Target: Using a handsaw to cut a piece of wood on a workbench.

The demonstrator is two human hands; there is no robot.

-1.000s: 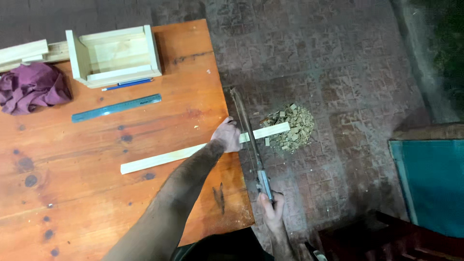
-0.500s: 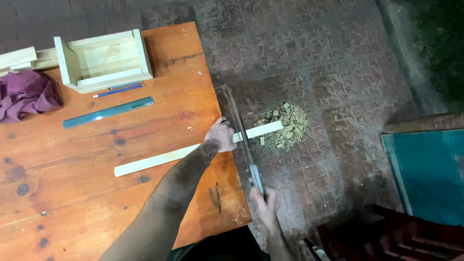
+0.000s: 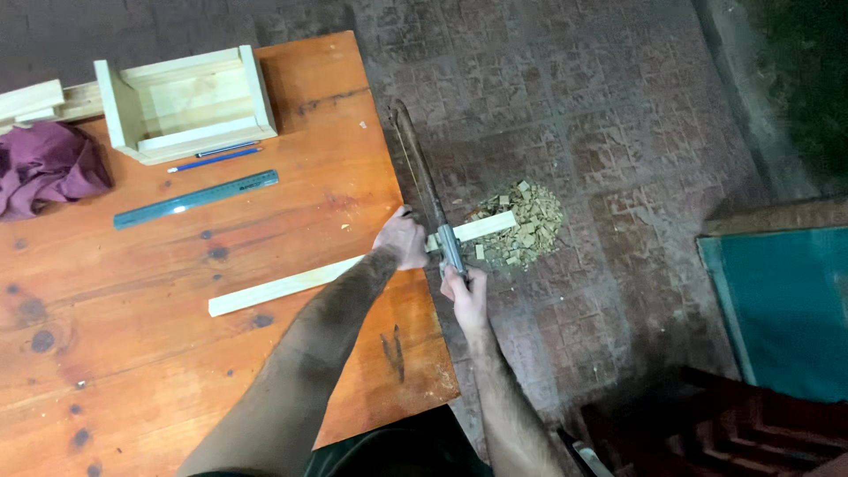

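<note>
The right hand (image 3: 465, 296) has its fingers wrapped tight round the grey handle of a long, narrow hand saw (image 3: 427, 199), whose dark blade runs away from the person along the tabletop's edge; the blade crosses a long pale wooden strip (image 3: 291, 284) just beyond that edge; the left hand (image 3: 402, 240) lies on the strip right beside the blade, fingers curled down over it and pressing it to the orange-brown wooden tabletop (image 3: 132, 353); the strip lies aslant on the tabletop, with its short far end jutting out over the floor; below that end a small heap of pale wood offcuts and chips (image 3: 523, 228) sits on the dark patterned tile floor (image 3: 601, 115).

Farther off on the tabletop, a teal plastic ruler (image 3: 196, 199) lies well apart from the strip; beyond it a blue pencil (image 3: 215, 159) rests just in front of an open pale wooden box (image 3: 185, 102); a crumpled purple cloth (image 3: 49, 168) lies at the left edge, with more pale wood pieces (image 3: 35, 99) behind it; a teal panel (image 3: 782, 305) shows at the right.
</note>
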